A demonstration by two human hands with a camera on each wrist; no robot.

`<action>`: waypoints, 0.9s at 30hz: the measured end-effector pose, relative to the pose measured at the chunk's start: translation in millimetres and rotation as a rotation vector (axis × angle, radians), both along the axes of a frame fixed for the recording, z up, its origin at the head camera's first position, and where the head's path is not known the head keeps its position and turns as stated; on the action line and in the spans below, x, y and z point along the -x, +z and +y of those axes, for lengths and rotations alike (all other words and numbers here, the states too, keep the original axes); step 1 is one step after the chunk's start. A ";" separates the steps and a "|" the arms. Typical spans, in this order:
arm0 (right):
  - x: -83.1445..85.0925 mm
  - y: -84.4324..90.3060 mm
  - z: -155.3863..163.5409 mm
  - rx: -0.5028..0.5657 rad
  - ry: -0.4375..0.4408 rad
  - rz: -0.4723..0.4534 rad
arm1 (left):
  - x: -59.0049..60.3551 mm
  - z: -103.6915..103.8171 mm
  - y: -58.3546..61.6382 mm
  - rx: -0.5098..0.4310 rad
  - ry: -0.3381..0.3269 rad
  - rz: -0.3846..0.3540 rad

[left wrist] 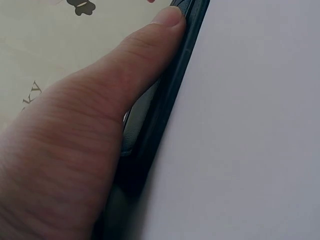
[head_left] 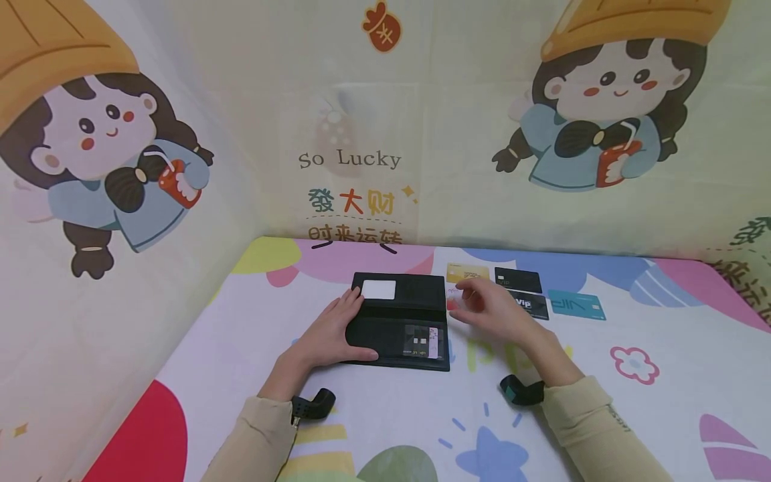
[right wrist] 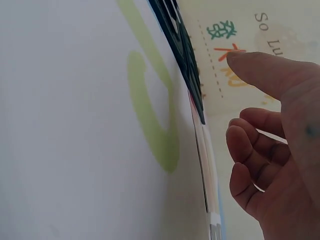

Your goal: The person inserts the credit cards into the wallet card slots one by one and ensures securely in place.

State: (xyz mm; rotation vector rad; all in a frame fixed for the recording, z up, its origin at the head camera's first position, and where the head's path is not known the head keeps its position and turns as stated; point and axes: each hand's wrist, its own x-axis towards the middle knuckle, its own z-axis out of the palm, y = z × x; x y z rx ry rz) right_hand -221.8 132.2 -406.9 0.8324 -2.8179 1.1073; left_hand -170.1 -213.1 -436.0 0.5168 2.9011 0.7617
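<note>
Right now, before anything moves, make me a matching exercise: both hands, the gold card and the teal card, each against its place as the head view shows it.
1. Left hand
2. Right hand
3. Gold card
4. Teal card

A. Lying to the right of the black cards
B. By the open wallet's right edge, fingers bent
C. Lying to the left of the black cards
D. Resting on the wallet's left side

Pairs: 1-D, 2-B, 3-C, 4-A

black wallet (head_left: pixel 385 329) lies unfolded beside gold, black and teal cards (head_left: pixel 518 280)
</note>
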 end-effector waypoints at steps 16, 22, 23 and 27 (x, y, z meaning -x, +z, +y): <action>4.0 0.2 12.2 -0.032 -0.087 -0.026 | 0.1 0.2 0.6 0.008 -0.001 0.002; 6.3 -0.2 17.2 -0.046 -0.099 -0.008 | 0.5 -0.3 0.6 0.005 -0.001 0.003; 6.7 -0.2 18.1 -0.047 -0.100 -0.007 | 0.4 -0.3 0.8 0.003 -0.002 0.004; 7.7 0.3 21.5 -0.049 -0.107 -0.012 | -0.1 -0.2 1.7 0.010 0.002 -0.003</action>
